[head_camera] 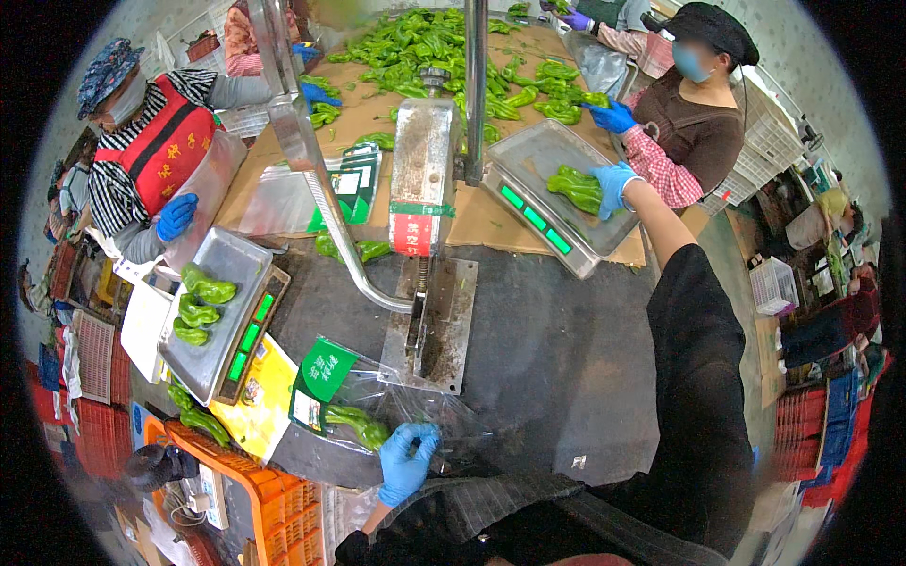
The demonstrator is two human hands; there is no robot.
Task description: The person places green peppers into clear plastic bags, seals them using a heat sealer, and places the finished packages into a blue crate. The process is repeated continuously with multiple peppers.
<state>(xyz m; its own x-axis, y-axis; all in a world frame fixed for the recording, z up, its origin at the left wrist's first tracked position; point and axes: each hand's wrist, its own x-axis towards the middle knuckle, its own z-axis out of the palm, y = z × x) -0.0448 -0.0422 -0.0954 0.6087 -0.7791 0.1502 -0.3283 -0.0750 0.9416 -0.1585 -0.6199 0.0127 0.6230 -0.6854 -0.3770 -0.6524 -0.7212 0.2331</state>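
My left hand [407,460], in a light blue glove, pinches the edge of a clear plastic bag [425,407] with a green printed panel. Inside the bag lies a green pepper [357,424], just left of my fingers. My right hand [614,189], gloved the same way, reaches out to the far right scale and grips green peppers [577,187] over its metal tray [527,148]. Its fingertips are partly hidden. A second scale's tray [242,265] at the left holds several green peppers [205,284].
A metal sealing machine [423,170] stands mid-table. Printed bags [347,177] lie behind it, with a large pepper pile [432,49] farther back. An orange crate [283,509] stands at the lower left. Co-workers [159,141] [690,120] stand at both sides.
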